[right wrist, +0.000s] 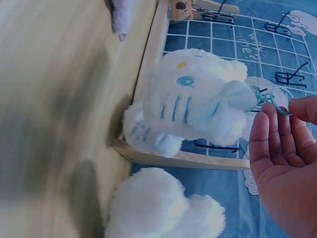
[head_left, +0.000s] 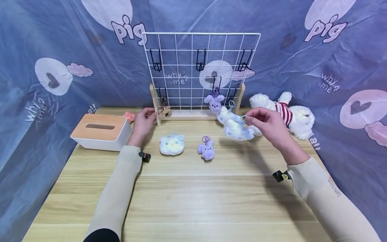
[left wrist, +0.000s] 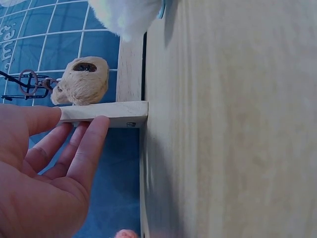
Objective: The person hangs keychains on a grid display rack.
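Observation:
My left hand (head_left: 142,125) (left wrist: 54,173) pinches the wooden side post (head_left: 155,106) (left wrist: 106,112) of the white wire rack between thumb and fingers. Beside that post hangs a brown plush keychain (head_left: 165,113) (left wrist: 86,82). The thumb and fingers of my right hand (head_left: 270,127) (right wrist: 287,163) pinch the light-blue ring (right wrist: 281,101) of a white and blue plush (head_left: 238,130) (right wrist: 198,94), which dangles in front of the rack's right end. Partly covered by it, a similar plush (head_left: 225,116) (right wrist: 148,131) is at the rack, next to a purple rabbit plush (head_left: 214,103).
On the table (head_left: 193,201) lie a white cat-face plush (head_left: 172,145) and a purple plush keychain (head_left: 207,151). A tissue box (head_left: 99,143) stands left, near a pink item (head_left: 129,116). The white plush in red stripes (head_left: 300,121) lies right. Black hooks (head_left: 200,64) hang on the grid.

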Tool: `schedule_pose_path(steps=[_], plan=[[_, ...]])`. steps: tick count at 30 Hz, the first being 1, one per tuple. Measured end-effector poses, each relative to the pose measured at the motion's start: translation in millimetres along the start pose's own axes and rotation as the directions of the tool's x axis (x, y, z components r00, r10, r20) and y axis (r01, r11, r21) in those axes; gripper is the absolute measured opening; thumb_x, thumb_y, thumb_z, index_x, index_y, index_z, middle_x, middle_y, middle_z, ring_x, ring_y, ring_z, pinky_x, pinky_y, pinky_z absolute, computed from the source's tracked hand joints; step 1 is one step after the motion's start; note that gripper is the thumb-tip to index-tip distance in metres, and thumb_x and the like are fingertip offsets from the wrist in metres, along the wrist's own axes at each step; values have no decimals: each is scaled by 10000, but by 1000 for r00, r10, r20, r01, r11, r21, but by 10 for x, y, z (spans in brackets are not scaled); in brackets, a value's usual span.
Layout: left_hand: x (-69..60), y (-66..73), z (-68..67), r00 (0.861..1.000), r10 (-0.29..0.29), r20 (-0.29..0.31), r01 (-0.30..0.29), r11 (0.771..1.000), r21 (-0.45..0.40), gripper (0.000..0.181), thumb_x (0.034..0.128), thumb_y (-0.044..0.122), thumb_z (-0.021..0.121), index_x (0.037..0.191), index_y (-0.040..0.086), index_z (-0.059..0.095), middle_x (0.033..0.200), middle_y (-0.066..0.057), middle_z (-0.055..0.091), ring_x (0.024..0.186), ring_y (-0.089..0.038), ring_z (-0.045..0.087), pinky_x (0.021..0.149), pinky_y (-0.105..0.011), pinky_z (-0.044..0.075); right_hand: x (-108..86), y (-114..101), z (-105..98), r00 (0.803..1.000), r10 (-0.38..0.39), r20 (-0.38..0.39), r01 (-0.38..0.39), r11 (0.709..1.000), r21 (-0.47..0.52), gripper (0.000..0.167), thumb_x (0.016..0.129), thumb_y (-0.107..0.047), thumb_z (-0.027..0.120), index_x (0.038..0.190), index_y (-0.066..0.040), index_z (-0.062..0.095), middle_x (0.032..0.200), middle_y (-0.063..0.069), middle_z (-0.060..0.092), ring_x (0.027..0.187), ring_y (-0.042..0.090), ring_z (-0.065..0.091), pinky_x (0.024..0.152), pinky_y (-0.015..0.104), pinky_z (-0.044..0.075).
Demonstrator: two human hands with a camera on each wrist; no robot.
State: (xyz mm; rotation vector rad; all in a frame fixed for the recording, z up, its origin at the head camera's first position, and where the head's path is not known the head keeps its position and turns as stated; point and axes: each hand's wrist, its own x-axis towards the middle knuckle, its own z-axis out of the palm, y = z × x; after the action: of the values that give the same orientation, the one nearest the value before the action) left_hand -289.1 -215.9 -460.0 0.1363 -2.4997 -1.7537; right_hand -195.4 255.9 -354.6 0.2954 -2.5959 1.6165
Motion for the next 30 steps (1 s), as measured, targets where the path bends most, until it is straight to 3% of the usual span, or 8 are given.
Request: schedule_pose_path(steps=[8, 16, 25, 30], plan=[[-9, 2, -1, 1000, -7, 2, 7, 1000, -1, 366, 1148, 156, 644, 1470, -18, 651, 1384, -262, 665, 1214, -369, 722, 1084, -374, 704, 102, -71, -64, 1000, -28, -13, 28, 998, 55, 129, 1080, -58, 710, 1155, 44, 733, 936, -126, 812, 863, 44, 776, 836, 94, 639], [-3, 6, 0, 1000, -4, -3, 4, 1000, 2, 359, 1152, 165, 636, 1459, -21, 657, 1362, -251, 665, 1185, -341, 721, 1067, -361, 710, 191, -141, -104, 999, -21, -29, 25, 989, 148, 89, 1059, -20, 716, 1096, -70, 779, 922, -110, 798, 831, 47, 769, 820, 115, 662], [-6, -12, -1, 1000, 0, -1, 0, 1000, 18, 367, 1159, 172, 625, 1469, -24, 644, 1365, -254, 656, 1180, -329, 721, 1068, -345, 708, 289, -278, -162, 998, 7, -58, 1, 990, 140, 90, 1068, -69, 739, 1133, -42, 797, 909, -105, 799, 815, 65, 789, 824, 140, 682], [-9, -8, 5, 1000, 9, 0, -9, 1000, 13, 366, 1158, 164, 627, 1466, -34, 644, 1367, -270, 659, 1194, -364, 726, 1073, -363, 707, 358, -367, -194, 995, -24, -97, 39, 986, 161, 114, 1073, -60, 737, 1147, 4, 794, 892, -87, 787, 791, 65, 759, 801, 151, 683]])
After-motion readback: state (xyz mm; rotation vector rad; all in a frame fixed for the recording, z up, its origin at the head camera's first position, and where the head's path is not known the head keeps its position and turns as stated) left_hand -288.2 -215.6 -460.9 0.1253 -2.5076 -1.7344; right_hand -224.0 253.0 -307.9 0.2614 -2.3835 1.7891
